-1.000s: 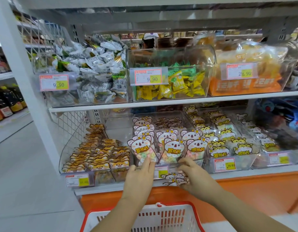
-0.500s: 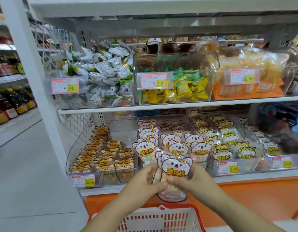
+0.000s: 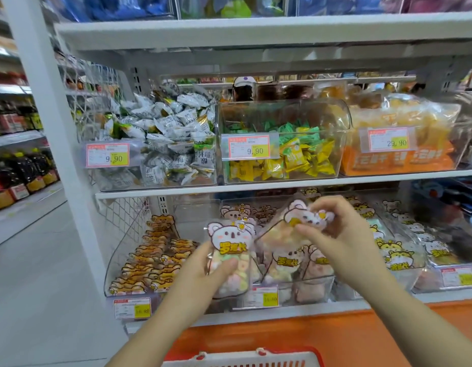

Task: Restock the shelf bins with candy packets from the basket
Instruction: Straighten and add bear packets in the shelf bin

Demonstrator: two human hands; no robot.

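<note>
My left hand grips a pink koala candy packet full of pastel sweets, upright in front of the lower shelf's middle clear bin. My right hand pinches the top of a second pink koala packet, tilted over that bin, which holds more of the same packets. The red-rimmed white basket shows at the bottom edge, below my arms.
The left lower bin holds orange bear packets and the right lower bin yellow tiger packets. Upper-shelf bins hold white, yellow-green and orange wrapped sweets. A white upright post stands left, with an aisle of bottles beyond.
Both hands held one packet together low in front of the bin. Now they have parted, each holding a packet, the right raised over the middle bin. The view tilted upward.
</note>
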